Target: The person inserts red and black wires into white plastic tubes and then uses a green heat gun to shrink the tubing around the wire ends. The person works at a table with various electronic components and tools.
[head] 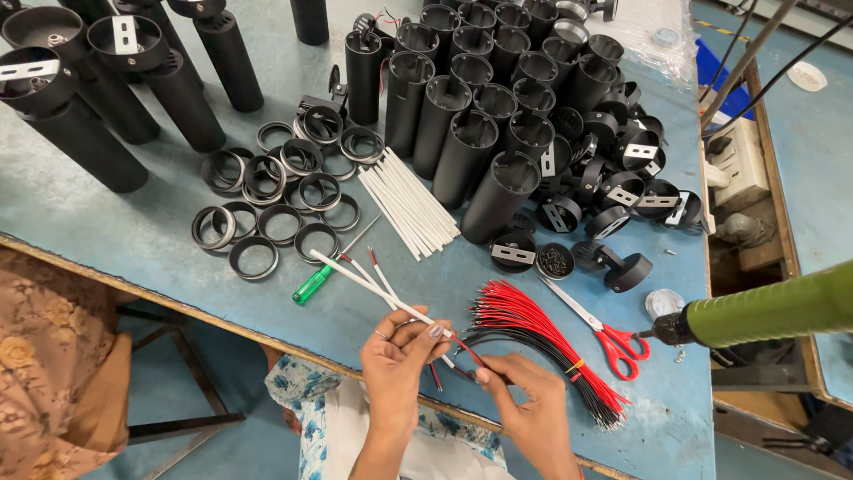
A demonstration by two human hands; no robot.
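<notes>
Two hands meet at the near edge of the surface (133,240). The left hand (400,356) has its fingers (435,331) pinched shut on a thin white sleeve (373,289) that slants up and away from them; the right hand (524,400) has its fingers (484,375) closed on a red wire (466,349) that runs between the two grips. To feed a wire into a sleeve this narrow, it seems best to hold both close to their ends, keep them in one line, and push in short strokes so the wire does not buckle.

Just right of the right fingers lies the bundle of red and black wires (533,324), tied with a yellow band. Beyond it are red-handled scissors (609,333), and at the far right a green power tool (764,311). Left of the left fingers lies a green screwdriver (313,284). Farther off sit more white sleeves (409,209), black rings (275,191), and upright black tubes (480,116).

Whether the wire tip is already inside the sleeve cannot be told; the left fingers cover the joint. The power tool's rear is cut off by the frame edge, and a neighbouring person at the left shows only as a patterned sleeve (44,364). Black wires under the red ones are hard to separate.
</notes>
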